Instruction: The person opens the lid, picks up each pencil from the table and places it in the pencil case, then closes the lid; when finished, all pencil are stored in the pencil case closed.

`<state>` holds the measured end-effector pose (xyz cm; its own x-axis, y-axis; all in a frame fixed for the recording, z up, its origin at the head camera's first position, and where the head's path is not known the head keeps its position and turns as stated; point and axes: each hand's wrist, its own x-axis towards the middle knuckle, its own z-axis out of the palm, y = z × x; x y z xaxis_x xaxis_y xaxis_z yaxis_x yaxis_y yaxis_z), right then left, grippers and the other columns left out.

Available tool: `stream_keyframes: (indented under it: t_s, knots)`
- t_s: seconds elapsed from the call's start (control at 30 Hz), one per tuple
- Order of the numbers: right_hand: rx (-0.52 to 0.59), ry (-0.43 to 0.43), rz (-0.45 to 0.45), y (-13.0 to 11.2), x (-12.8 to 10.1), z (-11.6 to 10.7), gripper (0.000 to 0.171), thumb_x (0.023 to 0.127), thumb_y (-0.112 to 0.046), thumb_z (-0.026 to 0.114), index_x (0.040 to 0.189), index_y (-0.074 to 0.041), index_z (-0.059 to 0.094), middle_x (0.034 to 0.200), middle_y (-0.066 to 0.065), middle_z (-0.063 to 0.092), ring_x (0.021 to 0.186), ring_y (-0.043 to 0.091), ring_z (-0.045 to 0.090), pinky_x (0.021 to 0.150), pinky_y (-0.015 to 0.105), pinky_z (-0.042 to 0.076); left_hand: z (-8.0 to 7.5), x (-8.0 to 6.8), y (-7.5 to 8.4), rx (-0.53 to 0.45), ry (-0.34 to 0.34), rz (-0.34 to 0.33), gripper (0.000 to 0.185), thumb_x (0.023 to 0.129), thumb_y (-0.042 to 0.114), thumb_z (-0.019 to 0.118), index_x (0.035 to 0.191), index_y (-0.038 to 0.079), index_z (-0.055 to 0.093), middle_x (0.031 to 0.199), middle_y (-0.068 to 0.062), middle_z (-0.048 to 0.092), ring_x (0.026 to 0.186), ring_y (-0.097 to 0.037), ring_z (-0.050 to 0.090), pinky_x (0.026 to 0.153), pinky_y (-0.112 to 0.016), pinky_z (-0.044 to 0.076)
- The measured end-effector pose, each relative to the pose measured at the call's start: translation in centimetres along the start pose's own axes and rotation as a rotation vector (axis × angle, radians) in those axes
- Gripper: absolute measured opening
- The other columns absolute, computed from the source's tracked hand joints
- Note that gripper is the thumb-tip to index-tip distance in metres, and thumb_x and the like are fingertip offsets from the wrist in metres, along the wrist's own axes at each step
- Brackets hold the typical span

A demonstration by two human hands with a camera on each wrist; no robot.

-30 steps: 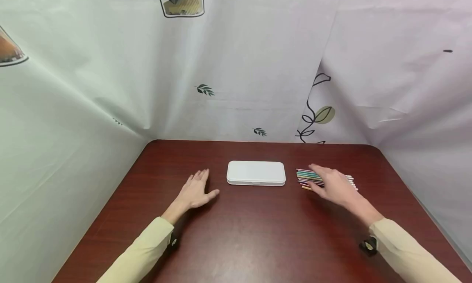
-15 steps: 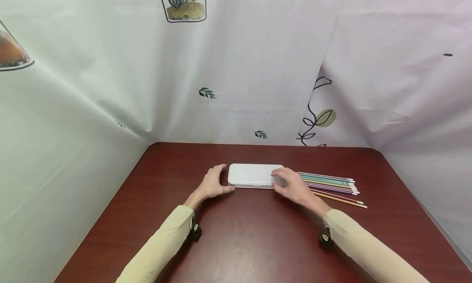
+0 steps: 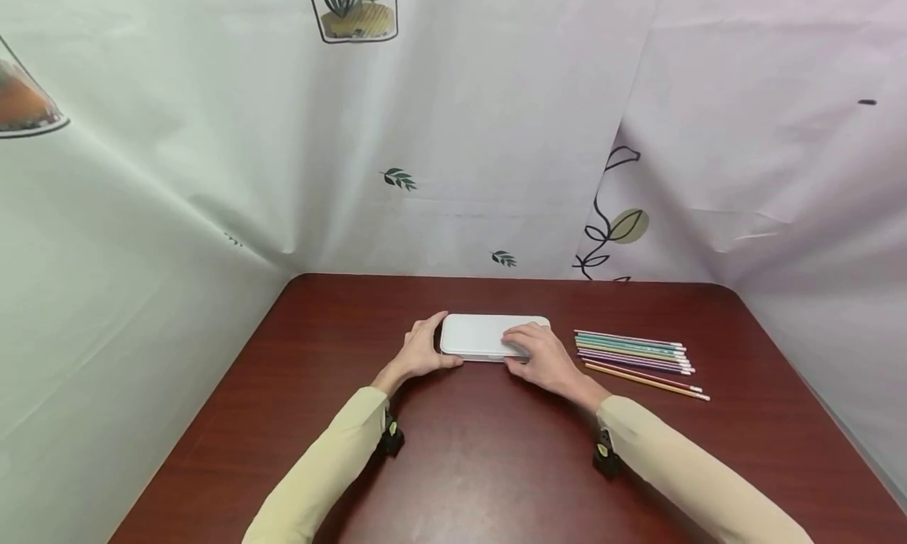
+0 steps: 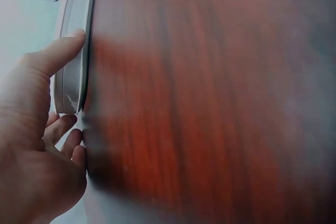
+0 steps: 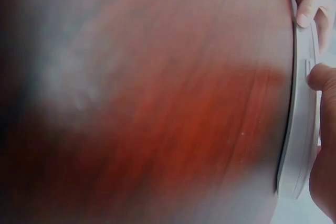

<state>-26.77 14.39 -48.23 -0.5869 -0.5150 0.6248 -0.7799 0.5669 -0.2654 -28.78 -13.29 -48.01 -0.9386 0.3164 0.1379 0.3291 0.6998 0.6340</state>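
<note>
A flat white pencil case (image 3: 485, 333) lies shut on the dark red table (image 3: 496, 465). My left hand (image 3: 431, 344) grips its left end, thumb on the front edge and fingers round the far side. In the left wrist view the thumb (image 4: 62, 52) presses the case's rim (image 4: 73, 30). My right hand (image 3: 523, 346) holds the right half, fingers lying over the lid. In the right wrist view its thumb (image 5: 321, 77) sits by the clasp on the case's front edge (image 5: 300, 129). A row of coloured pencils (image 3: 634, 353) lies just right of the case, untouched.
Printed white sheets (image 3: 496, 135) wall in the table at the back and on both sides. The table's near half (image 3: 489, 497) holds only my two sleeved forearms. A small black wrist camera (image 3: 391, 438) shows under each sleeve.
My right hand left the pencils and came left onto the case. My left hand slid right from the bare table and took hold of the case's left end.
</note>
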Motion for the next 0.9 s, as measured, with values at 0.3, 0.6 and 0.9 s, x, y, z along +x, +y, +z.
stream_keyframes:
  t_s: [0.3,0.6,0.9]
  knots:
    - [-0.128,-0.027,-0.062,0.02,0.64,0.62,0.030,0.075,-0.018,0.085,0.101,-0.007,0.074,0.105,0.006,0.067,0.097,0.026,0.059,0.083,0.046,0.046,-0.07,0.18,0.11,-0.042,0.011,-0.032,0.094,0.070,0.027,0.091,0.148,0.006,0.042,0.138,-0.019,0.051,0.131,-0.039,0.040,0.102,-0.054,0.029]
    - [-0.229,-0.001,-0.196,0.00,0.82,0.79,0.022,0.075,-0.015,0.082,0.093,-0.006,0.072,0.091,0.006,0.066,0.081,0.025,0.059,0.078,0.041,0.049,0.09,0.19,-0.02,-0.024,0.001,-0.045,0.091,0.072,0.026,0.091,0.147,0.010,0.043,0.138,-0.019,0.051,0.129,-0.040,0.040,0.102,-0.055,0.030]
    - [-0.280,0.010,-0.345,0.52,1.12,0.71,0.015,0.076,-0.013,0.080,0.083,-0.006,0.068,0.080,0.006,0.064,0.073,0.023,0.062,0.073,0.040,0.052,0.19,0.25,-0.03,-0.024,0.004,-0.020,0.092,0.072,0.027,0.091,0.147,0.009,0.042,0.135,-0.017,0.053,0.129,-0.036,0.040,0.101,-0.053,0.029]
